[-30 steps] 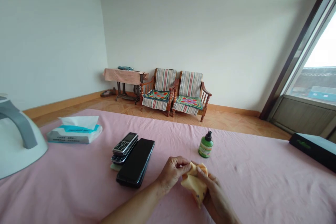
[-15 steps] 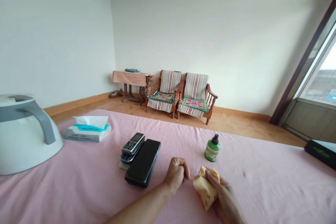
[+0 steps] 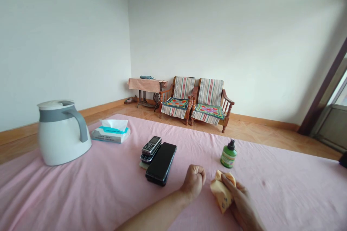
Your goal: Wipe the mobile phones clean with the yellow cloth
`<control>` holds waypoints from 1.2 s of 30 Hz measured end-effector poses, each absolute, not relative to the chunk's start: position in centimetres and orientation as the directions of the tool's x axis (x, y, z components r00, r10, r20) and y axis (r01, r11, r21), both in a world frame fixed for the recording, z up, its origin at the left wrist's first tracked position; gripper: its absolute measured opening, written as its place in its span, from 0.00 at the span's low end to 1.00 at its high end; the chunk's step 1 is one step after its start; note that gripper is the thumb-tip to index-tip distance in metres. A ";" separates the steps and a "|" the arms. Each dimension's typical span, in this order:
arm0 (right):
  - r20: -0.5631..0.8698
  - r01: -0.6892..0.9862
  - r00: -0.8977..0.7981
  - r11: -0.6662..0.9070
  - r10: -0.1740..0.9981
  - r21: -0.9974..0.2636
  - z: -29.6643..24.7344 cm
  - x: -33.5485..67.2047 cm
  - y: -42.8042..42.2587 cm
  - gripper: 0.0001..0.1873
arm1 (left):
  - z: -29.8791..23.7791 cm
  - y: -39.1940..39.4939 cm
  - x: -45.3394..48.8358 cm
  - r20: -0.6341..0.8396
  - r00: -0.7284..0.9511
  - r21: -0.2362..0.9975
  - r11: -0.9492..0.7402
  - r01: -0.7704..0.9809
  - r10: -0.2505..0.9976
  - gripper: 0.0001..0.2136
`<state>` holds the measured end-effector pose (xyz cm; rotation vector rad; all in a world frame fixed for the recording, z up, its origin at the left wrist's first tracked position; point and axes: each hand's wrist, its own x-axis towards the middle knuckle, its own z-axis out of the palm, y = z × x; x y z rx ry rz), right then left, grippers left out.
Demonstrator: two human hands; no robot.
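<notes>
My left hand point(image 3: 193, 181) is curled into a fist above the pink cloth, and nothing shows sticking out of it. To its right, my right hand point(image 3: 241, 198) pinches a crumpled yellow cloth point(image 3: 222, 190) with a small dark print near its lower end, thumb on top. Just behind the cloth stands a green spray bottle point(image 3: 228, 156) with a black top, upright and touched by neither hand. Left of my fist lies a black smartphone point(image 3: 162, 162), on top of another dark item. Beside it, a keypad phone point(image 3: 151, 145) rests on a second one.
A white jug point(image 3: 62, 137) with a grey handle stands at the left, near a tissue pack point(image 3: 111, 133). The pink bedspread or tablecloth point(image 3: 108, 187) covers the surface. Beyond its edge are two wooden armchairs point(image 3: 210, 97) and a small cloth-covered table point(image 3: 145, 85).
The view has swung left, so everything sits farther right and the whole jug shows. My left fingers are curled more tightly. The yellow cloth stays in my right hand.
</notes>
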<state>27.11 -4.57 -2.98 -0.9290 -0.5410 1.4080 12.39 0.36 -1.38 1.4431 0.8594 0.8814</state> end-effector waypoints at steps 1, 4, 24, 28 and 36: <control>-0.196 -0.580 0.132 -0.084 0.972 -0.810 -3.0 27.1 -4.6 0.19 | -1.0 -0.3 12.0 0.067 0.429 0.996 -0.089 0.031 0.901 0.08; -0.174 -0.553 0.136 -0.071 0.975 -0.830 -2.7 26.9 -4.7 0.19 | 0.5 -2.7 9.9 0.169 0.404 0.973 -0.218 0.077 0.899 0.08; -0.135 -0.540 0.111 -0.054 0.985 -0.840 -3.3 27.0 -4.6 0.22 | 0.8 -4.0 -2.7 0.644 0.021 0.400 -0.361 0.842 0.765 0.25; -0.111 -0.520 0.134 -0.025 0.985 -0.854 -3.0 26.8 -4.6 0.23 | -0.3 -3.2 -2.9 0.644 0.019 0.371 -0.334 0.867 0.765 0.25; -0.063 -0.496 0.177 0.033 0.982 -0.868 -2.6 26.5 -4.3 0.23 | -0.8 -2.2 -3.5 0.615 0.046 0.314 -0.298 0.901 0.787 0.27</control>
